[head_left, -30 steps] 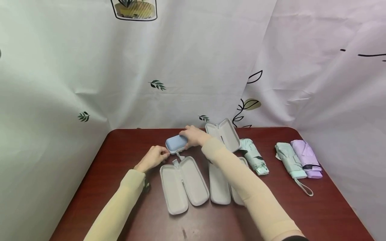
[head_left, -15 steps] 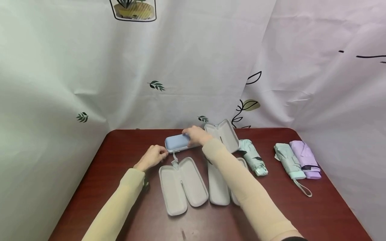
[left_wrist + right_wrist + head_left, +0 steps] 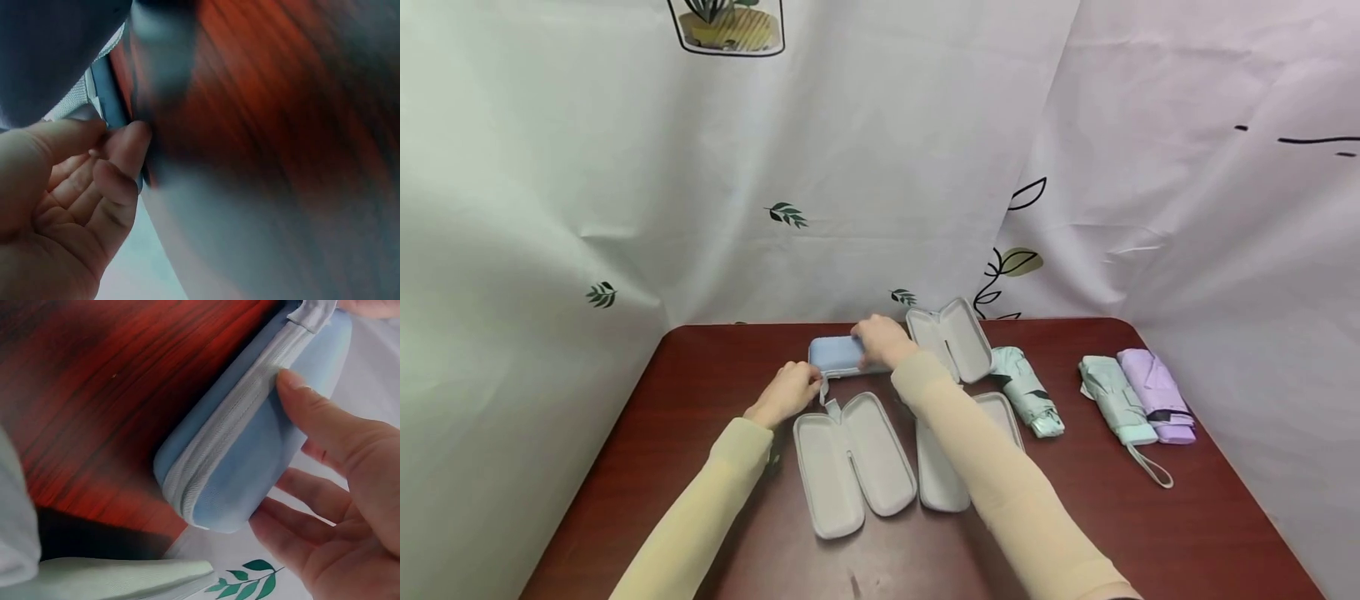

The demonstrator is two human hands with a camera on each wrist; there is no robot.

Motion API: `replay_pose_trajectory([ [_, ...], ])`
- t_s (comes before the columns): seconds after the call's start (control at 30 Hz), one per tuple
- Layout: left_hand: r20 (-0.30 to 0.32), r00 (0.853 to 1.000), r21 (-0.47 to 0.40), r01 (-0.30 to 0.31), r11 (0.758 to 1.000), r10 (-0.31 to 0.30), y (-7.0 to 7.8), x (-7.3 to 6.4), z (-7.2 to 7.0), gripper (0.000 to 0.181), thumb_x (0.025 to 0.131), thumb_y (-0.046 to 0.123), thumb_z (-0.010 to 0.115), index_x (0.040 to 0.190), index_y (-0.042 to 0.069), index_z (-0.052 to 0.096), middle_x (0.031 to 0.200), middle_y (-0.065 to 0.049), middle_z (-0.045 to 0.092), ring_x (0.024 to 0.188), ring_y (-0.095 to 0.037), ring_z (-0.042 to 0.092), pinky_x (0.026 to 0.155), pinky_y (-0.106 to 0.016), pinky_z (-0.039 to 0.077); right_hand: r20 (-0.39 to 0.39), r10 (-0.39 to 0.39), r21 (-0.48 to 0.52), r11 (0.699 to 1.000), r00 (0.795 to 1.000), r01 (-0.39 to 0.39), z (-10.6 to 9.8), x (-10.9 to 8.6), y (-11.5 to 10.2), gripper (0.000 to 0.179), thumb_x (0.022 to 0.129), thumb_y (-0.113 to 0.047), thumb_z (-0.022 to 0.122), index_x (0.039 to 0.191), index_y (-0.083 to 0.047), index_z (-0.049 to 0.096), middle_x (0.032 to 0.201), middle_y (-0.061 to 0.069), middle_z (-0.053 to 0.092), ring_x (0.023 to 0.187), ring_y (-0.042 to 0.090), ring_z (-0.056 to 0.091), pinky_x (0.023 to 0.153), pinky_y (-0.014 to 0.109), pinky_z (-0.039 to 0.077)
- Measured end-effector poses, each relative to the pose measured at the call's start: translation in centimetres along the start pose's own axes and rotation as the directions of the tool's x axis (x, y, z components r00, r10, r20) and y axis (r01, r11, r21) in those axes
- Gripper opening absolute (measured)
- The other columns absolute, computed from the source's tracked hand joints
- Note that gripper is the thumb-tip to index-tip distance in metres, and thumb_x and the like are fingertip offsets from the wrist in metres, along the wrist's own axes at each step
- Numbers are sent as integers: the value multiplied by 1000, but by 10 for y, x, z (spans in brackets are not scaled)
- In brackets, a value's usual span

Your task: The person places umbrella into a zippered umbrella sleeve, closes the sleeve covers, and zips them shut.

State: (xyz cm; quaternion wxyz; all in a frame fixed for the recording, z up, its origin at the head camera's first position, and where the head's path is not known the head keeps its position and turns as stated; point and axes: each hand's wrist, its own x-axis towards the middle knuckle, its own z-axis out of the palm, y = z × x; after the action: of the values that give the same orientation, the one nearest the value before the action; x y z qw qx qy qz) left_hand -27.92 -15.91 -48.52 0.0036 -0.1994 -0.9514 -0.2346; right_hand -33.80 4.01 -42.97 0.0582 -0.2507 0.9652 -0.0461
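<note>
A blue zippered hard case lies shut near the table's far edge. My right hand grips its right part from above; in the right wrist view the thumb presses beside the pale zipper. At the case's left end my left hand pinches with thumb and index finger, seemingly on the zipper pull, which the fingertips mostly hide. A grey strap hangs from that end. Just nearer, a pale grey case lies unfolded.
Two more unfolded grey cases, one at the back and one partly under my right forearm, lie to the right. Beyond them are a mint folded umbrella, a second mint umbrella and a purple one. A curtain hangs behind.
The blue case has turned to lie more nearly along the far edge, and more of its length shows. My right hand has shifted slightly right along it. The left hand stays by its left end.
</note>
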Motion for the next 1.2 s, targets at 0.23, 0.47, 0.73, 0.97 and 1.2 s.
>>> replay_pose_trajectory([
  [0.23, 27, 991, -90, 134, 987, -132, -5, 1, 0, 11, 92, 4, 54, 88, 4, 64, 65, -2, 59, 56, -13, 55, 55, -30, 44, -34, 43, -57, 997, 999, -45, 2, -1, -4, 47, 72, -45, 86, 105, -14, 72, 92, 0, 67, 91, 20, 62, 78, 37, 51],
  [0.47, 44, 987, -207, 159, 965, -153, -12, 0, -1, 33, 94, 4, 55, 124, -10, 55, 78, -9, 67, 59, -15, 62, 52, -30, 48, -33, 76, -65, 995, 997, -78, 2, -4, -9, 43, 73, -52, 82, 90, -15, 68, 90, 2, 67, 86, 21, 64, 72, 39, 53],
  [0.73, 61, 986, -140, 165, 976, -158, -8, -1, -4, 13, 96, 9, 54, 98, 2, 65, 62, 0, 56, 56, -14, 52, 55, -30, 41, 40, 99, -9, 995, 994, -99, -4, -7, -8, 38, 77, -45, 82, 91, -12, 67, 92, 3, 65, 86, 20, 63, 72, 36, 52],
  [0.97, 121, 985, -66, 136, 989, -127, 2, -2, -7, 21, 97, 13, 55, 80, 6, 66, 61, 2, 47, 55, -14, 43, 56, -30, 39, 16, 120, 7, 993, 993, -120, -1, -6, -16, 55, 76, -51, 80, 108, -9, 67, 106, 7, 66, 94, 22, 63, 74, 36, 53],
  [1.2, 141, 983, -63, 127, 990, -117, 6, -3, -6, 23, 97, 12, 56, 76, 7, 64, 57, 4, 44, 53, -11, 42, 55, -28, 38, -2, 147, -22, 989, 989, -147, 2, -6, -23, 66, 78, -56, 76, 121, -8, 65, 112, 8, 65, 96, 21, 63, 75, 36, 53],
])
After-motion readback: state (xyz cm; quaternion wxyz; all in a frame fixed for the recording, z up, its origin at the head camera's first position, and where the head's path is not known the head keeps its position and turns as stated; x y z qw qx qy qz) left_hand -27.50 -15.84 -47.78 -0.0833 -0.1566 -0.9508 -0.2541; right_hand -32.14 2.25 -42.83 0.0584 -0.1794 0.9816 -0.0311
